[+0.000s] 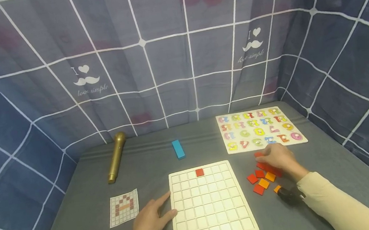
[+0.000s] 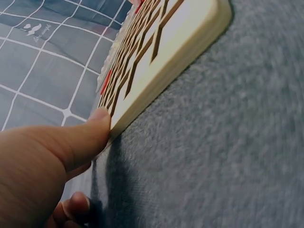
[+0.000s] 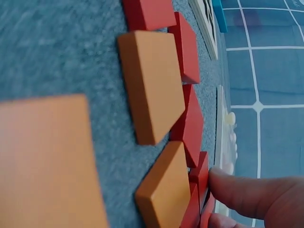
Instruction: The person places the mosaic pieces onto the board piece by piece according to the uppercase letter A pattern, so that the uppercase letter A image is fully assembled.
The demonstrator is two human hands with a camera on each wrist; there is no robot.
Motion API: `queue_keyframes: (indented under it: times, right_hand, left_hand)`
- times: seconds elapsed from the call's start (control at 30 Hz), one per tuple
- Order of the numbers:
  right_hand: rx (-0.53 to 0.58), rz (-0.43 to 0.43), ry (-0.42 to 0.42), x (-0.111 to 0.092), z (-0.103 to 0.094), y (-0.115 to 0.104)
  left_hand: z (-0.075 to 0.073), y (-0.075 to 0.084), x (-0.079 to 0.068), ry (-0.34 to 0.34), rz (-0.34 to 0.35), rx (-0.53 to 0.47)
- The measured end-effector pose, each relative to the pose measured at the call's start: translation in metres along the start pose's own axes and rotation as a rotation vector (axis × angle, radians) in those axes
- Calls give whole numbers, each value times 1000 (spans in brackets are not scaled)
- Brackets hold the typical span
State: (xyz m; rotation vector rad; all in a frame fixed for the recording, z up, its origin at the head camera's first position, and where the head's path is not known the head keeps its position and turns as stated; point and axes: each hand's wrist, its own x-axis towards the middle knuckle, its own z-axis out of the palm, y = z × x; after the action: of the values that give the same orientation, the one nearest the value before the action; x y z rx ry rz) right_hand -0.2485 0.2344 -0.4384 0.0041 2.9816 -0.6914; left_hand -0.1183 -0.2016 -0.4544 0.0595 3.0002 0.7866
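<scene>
A pale wooden grid board (image 1: 209, 200) lies flat, with a red tile (image 1: 199, 172) in its top row. My left hand (image 1: 152, 219) touches the board's left edge with its thumb and index finger; the left wrist view shows the thumb (image 2: 97, 130) against the rim. On the right, my right hand (image 1: 279, 157) pinches at a red tile (image 3: 206, 211) among a loose group of red tiles (image 1: 252, 179) and orange tiles (image 1: 270, 176). Its fingers partly hide that tile. Close to the right wrist camera lies another orange tile (image 3: 47, 161).
Left of the board is a small paper card (image 1: 114, 218) with a coloured grid pattern. A gold microphone-shaped object (image 1: 115, 157) lies at the back left. Behind the board is a blue block (image 1: 178, 149). A number puzzle board (image 1: 235, 130) lies back right, before a checked curtain (image 1: 168, 60).
</scene>
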Motion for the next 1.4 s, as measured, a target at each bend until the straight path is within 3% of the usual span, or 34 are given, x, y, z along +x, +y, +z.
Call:
queue_keyframes:
  times: [0.33, 0.57, 0.7, 0.9, 1.13, 1.4]
  right_hand:
    - [-8, 57, 6, 4, -3, 0]
    - [-4, 24, 32, 3, -1, 1]
    - [-3, -12, 100, 2, 1, -5]
    - [29, -96, 169, 0, 2, -27]
    - [99, -181, 111, 0, 9, -64]
    - [165, -288, 17, -2, 34, -101]
  left_hand:
    - [-5, -2, 3, -45, 64, -38]
    - [-5, 1, 6, -31, 72, -25]
    - [-4, 0, 5, -36, 52, -23]
    - [-4, -1, 5, -18, 39, -11]
    - [-3, -2, 3, -15, 23, -20]
    - [0, -4, -1, -5, 12, -20]
